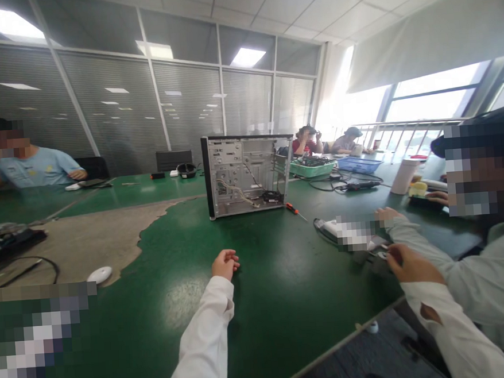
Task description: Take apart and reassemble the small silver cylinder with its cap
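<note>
On the green table, my left hand (225, 264) rests with its fingers loosely curled together, and nothing shows in them. Beyond it an open computer case (251, 174) stands upright, its bare metal inside and a few cables showing. A screwdriver (294, 209) with an orange and black handle lies by the case's lower right corner. My right hand (415, 265) is at the right, fingers bent down at a small greyish object (379, 253), too unclear to name. Close to it lies a white device with a dark cord (326, 227), partly blurred out.
A co-worker's sleeve (429, 251) and hand are close beside my right hand. A green basket (313, 169), a blue basket (360, 165) and a pale bottle (405, 176) stand at the back right. A white mouse (100, 275) lies on the left. Other people sit around the table.
</note>
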